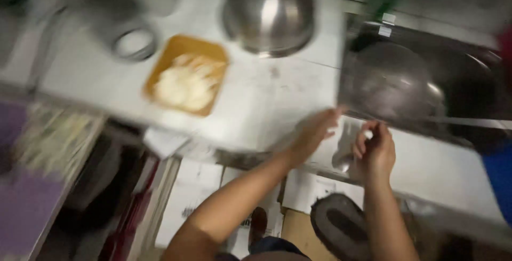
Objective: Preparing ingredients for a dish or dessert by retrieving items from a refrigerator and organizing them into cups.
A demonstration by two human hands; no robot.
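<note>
The whole view is motion-blurred. My left hand (314, 132) reaches over the white counter's front edge (266, 106) with its fingers stretched out and nothing in it. My right hand (376, 151) is just to its right with the fingers curled. A pale, shiny rounded thing (343, 159), perhaps a spoon, shows between the hands, and the blur hides whether my right hand grips it. A dark wok (394, 82) sits in a recessed metal basin just beyond both hands.
An orange square tray (184, 47) of pale food lies on the counter to the left. A steel bowl (269, 13) stands behind it and a round metal container (133, 42) is at the far left. Cardboard (304, 229) and a dark sandal (341, 223) lie on the floor. A blue object (501, 175) is at the right.
</note>
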